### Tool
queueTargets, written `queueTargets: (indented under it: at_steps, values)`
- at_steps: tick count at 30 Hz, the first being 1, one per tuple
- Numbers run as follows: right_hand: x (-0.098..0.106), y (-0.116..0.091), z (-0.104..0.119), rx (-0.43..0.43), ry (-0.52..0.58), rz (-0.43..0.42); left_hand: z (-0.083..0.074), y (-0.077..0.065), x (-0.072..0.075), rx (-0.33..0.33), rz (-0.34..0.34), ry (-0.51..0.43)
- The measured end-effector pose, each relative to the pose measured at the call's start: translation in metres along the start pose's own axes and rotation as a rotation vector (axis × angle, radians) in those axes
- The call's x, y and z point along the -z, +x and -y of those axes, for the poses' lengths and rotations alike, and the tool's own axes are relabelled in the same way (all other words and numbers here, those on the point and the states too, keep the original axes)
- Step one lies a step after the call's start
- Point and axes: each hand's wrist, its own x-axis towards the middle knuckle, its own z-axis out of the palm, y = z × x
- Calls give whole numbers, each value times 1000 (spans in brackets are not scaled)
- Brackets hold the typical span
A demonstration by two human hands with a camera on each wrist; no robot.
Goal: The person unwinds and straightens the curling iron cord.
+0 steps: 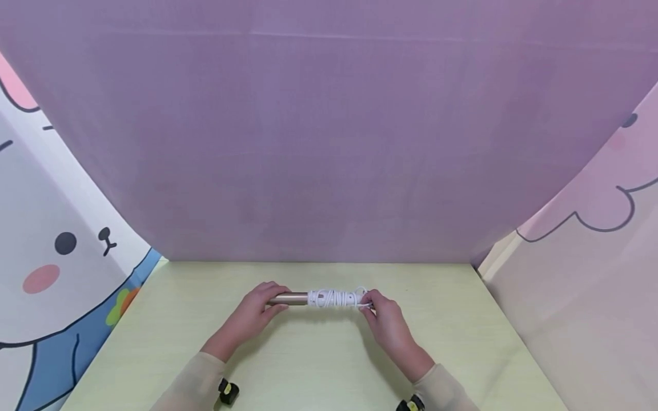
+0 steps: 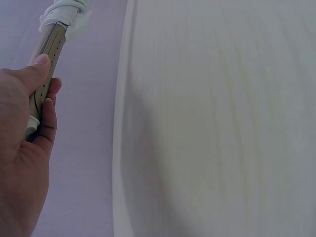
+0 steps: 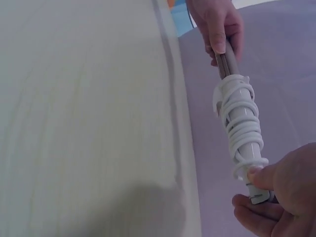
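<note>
A hair styling iron (image 1: 316, 298) is held level between both hands above the table. Its gold barrel (image 2: 54, 44) has a lengthwise slit and a row of small dots. White cord (image 3: 246, 131) is wound in several loops around the white handle. My left hand (image 1: 255, 308) grips the barrel's far end, thumb on one side and fingers curled behind it. At the other end, my right hand (image 1: 389, 322) pinches the handle's tip and a loop of cord between thumb and fingers. The right palm hides part of that tip.
Below the hands spreads a pale wooden tabletop (image 1: 329, 365). A purple cloth (image 1: 329, 142) rises behind its back edge. Printed cartoon panels flank it, a white bear face (image 1: 67, 285) on the left and a pink one (image 1: 596, 274) on the right.
</note>
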Motion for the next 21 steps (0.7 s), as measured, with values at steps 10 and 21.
queueTargets:
  at_steps: [10,21]
  values:
    - [-2,3,-5,-34,156,-31,1,-2,-1,42,21,-35]
    - [-7,3,-11,36,274,-224,4,-4,-5,16,34,-80]
